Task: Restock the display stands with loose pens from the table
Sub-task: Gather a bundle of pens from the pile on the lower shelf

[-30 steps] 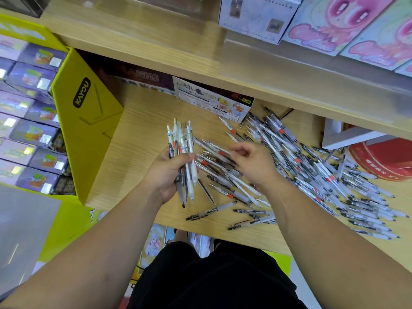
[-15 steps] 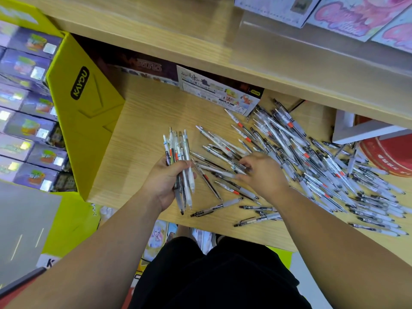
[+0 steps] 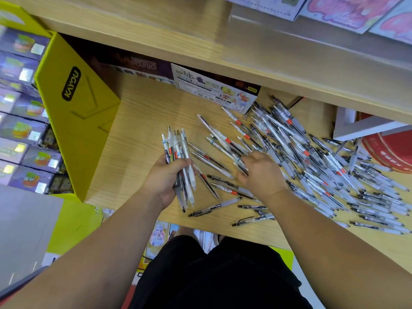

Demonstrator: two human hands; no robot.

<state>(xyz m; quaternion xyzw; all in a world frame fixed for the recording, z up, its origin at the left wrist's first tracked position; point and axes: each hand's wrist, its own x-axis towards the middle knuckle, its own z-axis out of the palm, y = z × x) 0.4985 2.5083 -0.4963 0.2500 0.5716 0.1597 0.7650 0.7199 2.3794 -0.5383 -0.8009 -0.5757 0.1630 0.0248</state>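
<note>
Light wood-grain worktop (image 3: pixel 142 134), overhanging wooden shelf (image 3: pixel 156 30) above it. Yellow cardboard display stand (image 3: pixel 73 121) sits at the worktop's left edge, well apart from the pens. Big scatter of loose clear-and-white pens (image 3: pixel 323 166) covers the right half and runs out to the right edge. Most barrels lie diagonal, far-left to near-right. Few stray grey-grip pens (image 3: pixel 214 206) near the front edge, roughly parallel to it.

Key relation: the scatter lies right of both hands, so the right hand (image 3: pixel 260 175) is nearer, sitting on the scatter's left fringe. The left hand (image 3: pixel 165 177) is over bare wood, between scatter and stand.

Left: fingers and thumb wrapped round a bundle of white and clear pens (image 3: pixel 180 157), long axis front-to-back, tips fanned toward the far edge.

Right: knuckles up, fingers curled down onto pens at the fringe. It's touching them, but the back of the hand and blur hide any pinch, so can't tell if it has one.

My read: the next pen needs rotating off the diagonal to match the bundle, then feeding leftward.
</note>
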